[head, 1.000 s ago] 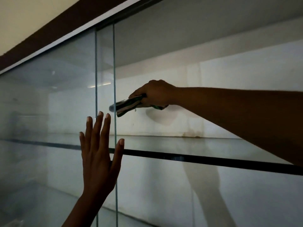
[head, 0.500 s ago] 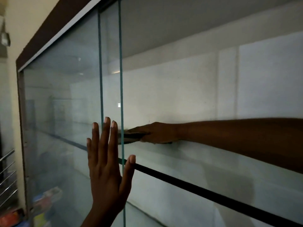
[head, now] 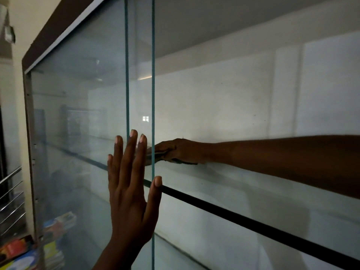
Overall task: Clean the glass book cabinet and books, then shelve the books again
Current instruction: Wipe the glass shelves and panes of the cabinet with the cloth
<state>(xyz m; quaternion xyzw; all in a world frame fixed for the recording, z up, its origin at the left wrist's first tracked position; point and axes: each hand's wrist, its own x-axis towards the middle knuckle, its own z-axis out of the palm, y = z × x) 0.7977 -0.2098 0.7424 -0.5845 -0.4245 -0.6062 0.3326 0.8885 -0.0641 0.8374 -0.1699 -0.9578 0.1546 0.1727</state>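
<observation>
The left hand point(head: 132, 191) lay flat against the outside of the sliding glass door point(head: 78, 114), fingers straight, holding nothing. The right hand point(head: 175, 151) reached in through the open side of the book cabinet point(head: 58, 34), fingers curled over a dark cloth point(head: 183, 162) held low behind the door's edge, just above the glass shelf point(head: 233, 209); whether the cloth met pane or shelf I could not tell. The glass looked stiff, smooth, slippery and breakable, best steadied with a flat palm near its edge. The cloth seemed soft and light. The books point(head: 56, 225) sat stacked at lower left, off the visible shelves. Their bright covers were too blurred to read, and no brand showed
</observation>
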